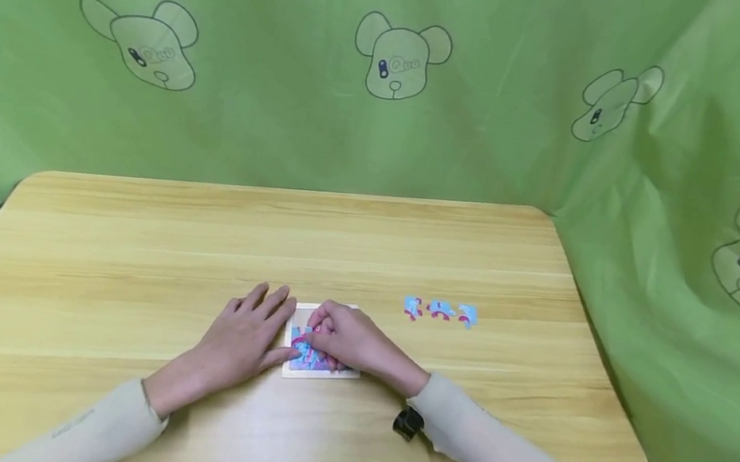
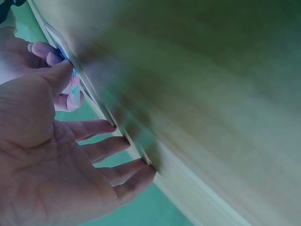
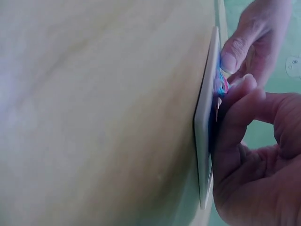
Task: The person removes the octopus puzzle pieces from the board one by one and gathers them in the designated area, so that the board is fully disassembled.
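Note:
A small jigsaw puzzle in a pale frame (image 1: 318, 376) lies flat on the table, partly filled with blue, pink and purple pieces. Over its middle, my right hand (image 1: 353, 339) pinches a puzzle piece (image 2: 75, 87) between thumb and fingers; it shows pink and light blue. My left hand (image 1: 242, 336) lies at the frame's left side, fingers spread on the tabletop. Its thumb reaches over the frame's lower left edge onto the pieces. From the right wrist view, the frame (image 3: 203, 127) appears edge-on beneath the right hand's curled fingers. The right hand hides much of the picture.
Three loose puzzle pieces (image 1: 441, 309) in blue and dark pink lie in a row right of the frame. The wooden table (image 1: 195, 236) is bordered behind and on the right by a green cloth (image 1: 485, 144) printed with bear heads. A black device (image 1: 408, 423) sits at the right wrist.

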`<control>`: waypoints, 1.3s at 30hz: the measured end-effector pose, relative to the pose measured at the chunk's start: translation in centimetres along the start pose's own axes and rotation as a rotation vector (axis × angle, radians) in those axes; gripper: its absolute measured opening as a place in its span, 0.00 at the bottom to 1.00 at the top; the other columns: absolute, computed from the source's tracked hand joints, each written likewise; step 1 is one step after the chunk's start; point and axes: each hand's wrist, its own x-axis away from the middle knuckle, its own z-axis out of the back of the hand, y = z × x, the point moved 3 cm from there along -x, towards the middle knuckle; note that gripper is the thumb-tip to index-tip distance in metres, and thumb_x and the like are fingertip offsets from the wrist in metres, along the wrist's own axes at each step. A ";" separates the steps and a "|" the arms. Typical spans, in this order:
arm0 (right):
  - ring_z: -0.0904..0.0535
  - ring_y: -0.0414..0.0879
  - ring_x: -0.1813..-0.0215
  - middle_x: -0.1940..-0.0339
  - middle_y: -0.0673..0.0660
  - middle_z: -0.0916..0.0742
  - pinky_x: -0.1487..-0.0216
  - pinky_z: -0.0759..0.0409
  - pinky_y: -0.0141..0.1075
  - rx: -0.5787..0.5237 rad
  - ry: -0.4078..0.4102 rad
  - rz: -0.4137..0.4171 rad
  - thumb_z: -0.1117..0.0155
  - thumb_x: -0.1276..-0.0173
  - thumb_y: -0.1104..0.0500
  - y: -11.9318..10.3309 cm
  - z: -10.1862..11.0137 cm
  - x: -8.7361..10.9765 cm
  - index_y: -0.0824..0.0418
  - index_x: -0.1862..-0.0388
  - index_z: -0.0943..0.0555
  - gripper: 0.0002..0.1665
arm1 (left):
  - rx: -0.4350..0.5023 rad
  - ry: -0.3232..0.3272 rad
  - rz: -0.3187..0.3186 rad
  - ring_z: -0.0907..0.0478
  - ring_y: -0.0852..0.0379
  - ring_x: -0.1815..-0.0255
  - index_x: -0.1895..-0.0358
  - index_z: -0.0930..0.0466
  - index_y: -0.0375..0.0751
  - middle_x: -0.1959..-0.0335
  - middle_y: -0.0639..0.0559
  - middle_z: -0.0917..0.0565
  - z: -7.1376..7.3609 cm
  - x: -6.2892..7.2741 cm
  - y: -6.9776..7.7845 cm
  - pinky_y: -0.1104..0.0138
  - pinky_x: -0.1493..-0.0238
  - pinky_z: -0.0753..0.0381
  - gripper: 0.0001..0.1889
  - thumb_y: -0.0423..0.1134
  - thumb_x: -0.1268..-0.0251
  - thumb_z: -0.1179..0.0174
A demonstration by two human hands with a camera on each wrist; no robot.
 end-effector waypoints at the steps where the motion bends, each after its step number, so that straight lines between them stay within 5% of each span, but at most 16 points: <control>1: 0.26 0.40 0.83 0.79 0.50 0.19 0.79 0.28 0.30 -0.029 -0.012 -0.001 0.31 0.20 0.61 0.1 0.1 0.0 0.60 0.52 0.19 0.06 | -0.002 0.000 0.000 0.36 0.23 0.21 0.20 0.30 0.31 0.19 0.30 0.32 0.0 0.0 0.0 0.31 0.35 0.26 0.40 0.59 0.19 0.37; 10: 0.24 0.41 0.80 0.77 0.52 0.16 0.75 0.24 0.30 -0.220 -0.047 0.016 0.37 0.17 0.63 0.3 0.2 -0.1 0.63 0.53 0.17 0.03 | -0.001 -0.015 0.025 0.39 0.23 0.19 0.19 0.32 0.30 0.18 0.30 0.34 0.0 0.3 -0.2 0.30 0.31 0.30 0.41 0.60 0.18 0.39; 21: 0.24 0.44 0.65 0.67 0.50 0.17 0.60 0.25 0.32 -0.206 0.084 0.040 0.30 0.21 0.55 0.3 2.9 2.5 0.60 0.54 0.14 0.08 | 0.000 -0.049 0.015 0.40 0.24 0.19 0.17 0.37 0.29 0.17 0.29 0.36 0.2 -0.2 0.1 0.31 0.30 0.30 0.44 0.61 0.18 0.39; 32: 0.18 0.55 0.66 0.63 0.66 0.13 0.70 0.24 0.32 -0.269 0.149 -0.014 0.31 0.20 0.59 1.7 5.5 6.0 0.64 0.49 0.15 0.09 | 0.040 -0.017 -0.044 0.41 0.27 0.17 0.18 0.36 0.27 0.19 0.30 0.34 0.1 -0.1 0.9 0.32 0.29 0.30 0.53 0.67 0.28 0.32; 39: 0.21 0.52 0.72 0.66 0.68 0.14 0.74 0.23 0.32 -0.248 0.200 -0.022 0.30 0.19 0.58 3.3 6.7 7.8 0.64 0.49 0.16 0.10 | 0.048 -0.037 -0.094 0.41 0.25 0.18 0.19 0.34 0.28 0.18 0.30 0.34 0.0 0.3 1.1 0.31 0.29 0.31 0.52 0.66 0.31 0.28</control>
